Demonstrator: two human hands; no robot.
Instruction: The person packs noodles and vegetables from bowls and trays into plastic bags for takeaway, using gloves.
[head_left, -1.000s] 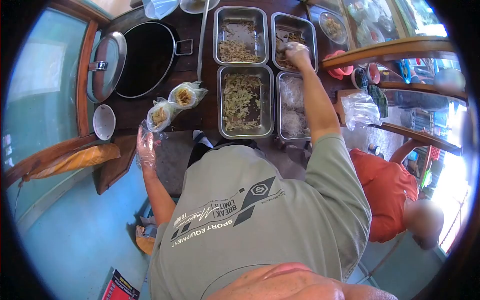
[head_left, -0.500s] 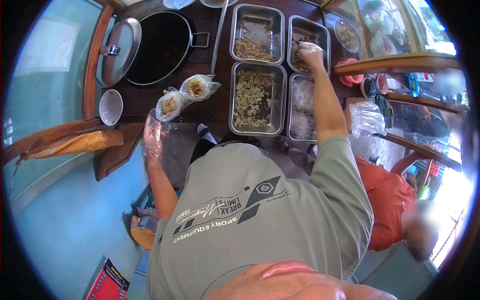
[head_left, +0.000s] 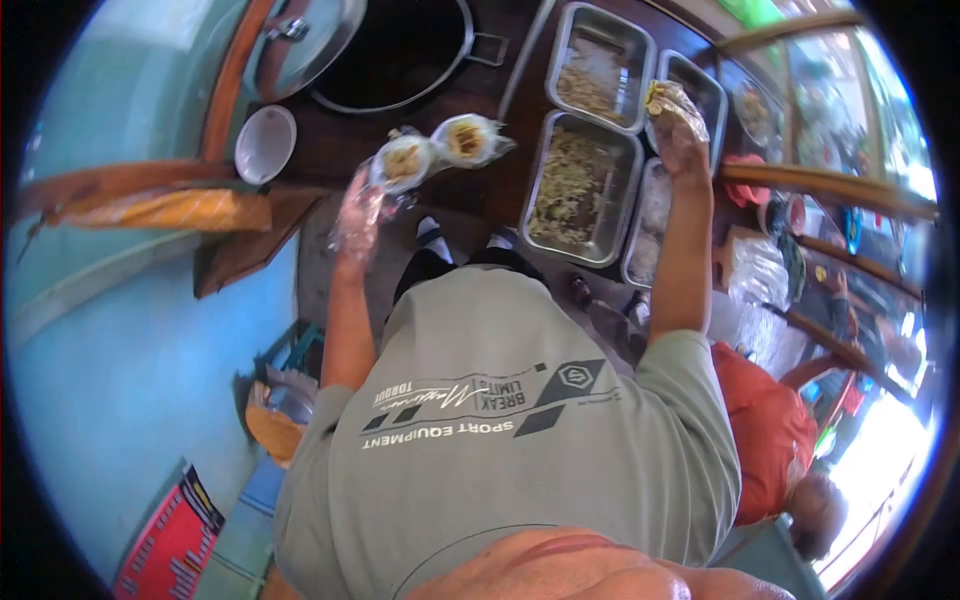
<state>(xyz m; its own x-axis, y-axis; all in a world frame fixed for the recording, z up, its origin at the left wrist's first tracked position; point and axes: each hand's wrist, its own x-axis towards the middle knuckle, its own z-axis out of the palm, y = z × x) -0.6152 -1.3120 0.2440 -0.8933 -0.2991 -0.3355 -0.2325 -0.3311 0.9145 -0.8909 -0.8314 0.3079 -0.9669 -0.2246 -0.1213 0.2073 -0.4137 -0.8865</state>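
- our right hand [head_left: 676,120], gloved, has lifted out of the far tray [head_left: 700,95], now closed around a pinch of filling [head_left: 657,96].
- our left hand [head_left: 357,208], gloved and loosely open, has moved up to touch the bagged portion [head_left: 402,161].

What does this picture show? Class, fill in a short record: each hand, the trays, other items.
Left hand: in a clear plastic glove, at a bagged food portion
Right hand: gloved, lifting a pinch of food above the metal trays
Second bagged portion: beside the first
Also: wok, lid, white bowl
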